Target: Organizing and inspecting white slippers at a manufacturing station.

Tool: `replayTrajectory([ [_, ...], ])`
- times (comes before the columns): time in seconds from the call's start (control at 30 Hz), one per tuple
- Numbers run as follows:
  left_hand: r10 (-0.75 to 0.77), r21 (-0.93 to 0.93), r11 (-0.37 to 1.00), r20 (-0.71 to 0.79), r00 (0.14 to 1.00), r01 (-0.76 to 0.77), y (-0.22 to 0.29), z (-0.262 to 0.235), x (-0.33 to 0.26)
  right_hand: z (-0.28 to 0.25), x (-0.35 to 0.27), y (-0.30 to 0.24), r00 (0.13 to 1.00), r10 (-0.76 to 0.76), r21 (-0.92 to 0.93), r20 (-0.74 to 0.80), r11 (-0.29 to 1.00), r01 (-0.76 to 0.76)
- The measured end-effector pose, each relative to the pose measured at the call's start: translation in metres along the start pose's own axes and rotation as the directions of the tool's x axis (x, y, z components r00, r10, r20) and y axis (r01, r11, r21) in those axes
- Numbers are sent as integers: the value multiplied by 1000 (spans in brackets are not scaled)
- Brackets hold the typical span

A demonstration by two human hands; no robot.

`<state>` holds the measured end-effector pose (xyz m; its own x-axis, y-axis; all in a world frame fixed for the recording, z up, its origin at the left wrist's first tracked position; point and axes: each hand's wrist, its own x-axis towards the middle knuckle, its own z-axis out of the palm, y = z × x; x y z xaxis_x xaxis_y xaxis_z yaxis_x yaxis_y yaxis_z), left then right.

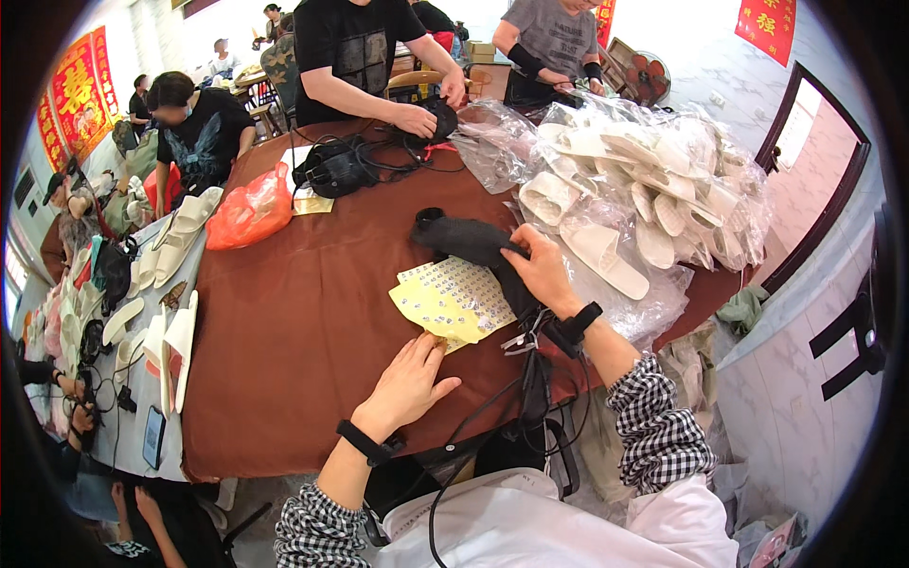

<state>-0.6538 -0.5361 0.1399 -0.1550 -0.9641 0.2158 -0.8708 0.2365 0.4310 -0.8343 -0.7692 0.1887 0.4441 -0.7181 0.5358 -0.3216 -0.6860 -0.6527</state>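
Observation:
My left hand (pixel 409 379) lies flat on the brown tablecloth (pixel 312 322), fingertips touching the lower edge of a yellow sheet of small stickers (pixel 453 301). My right hand (pixel 544 273) grips a long black fabric piece (pixel 464 241) that lies across the table above the stickers. Both wrists wear black bands, and black cables hang from the right wrist down to my lap. White slippers in clear plastic bags (pixel 644 189) are heaped just right of my right hand.
Across the table a person in black handles a black item (pixel 437 115) beside a black bag with cords (pixel 336 168). An orange plastic bag (pixel 248 213) sits at far left. A neighbouring table (pixel 156 284) holds white slippers and a phone. Other people work around.

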Motion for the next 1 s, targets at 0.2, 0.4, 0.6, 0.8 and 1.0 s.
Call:
replayTrajectory([
  [0.2,28,-9,1000,-6,1000,-28,8,-3,11,2,-13,-8,984,-86,-138,157,985,108],
  [0.4,-3,-88,996,-42,999,-1,19,-11,-2,22,-18,0,959,-143,-276,245,938,210],
  [0.6,-240,-283,942,-199,950,179,39,-6,-6,19,-21,6,961,-96,-284,260,943,171],
  [0.8,-90,2,995,-341,936,96,53,9,3,0,-29,12,920,-153,-133,361,968,213],
  [1.0,-84,93,990,-229,970,107,41,28,-15,-47,-43,6,933,49,157,356,981,-112],
])
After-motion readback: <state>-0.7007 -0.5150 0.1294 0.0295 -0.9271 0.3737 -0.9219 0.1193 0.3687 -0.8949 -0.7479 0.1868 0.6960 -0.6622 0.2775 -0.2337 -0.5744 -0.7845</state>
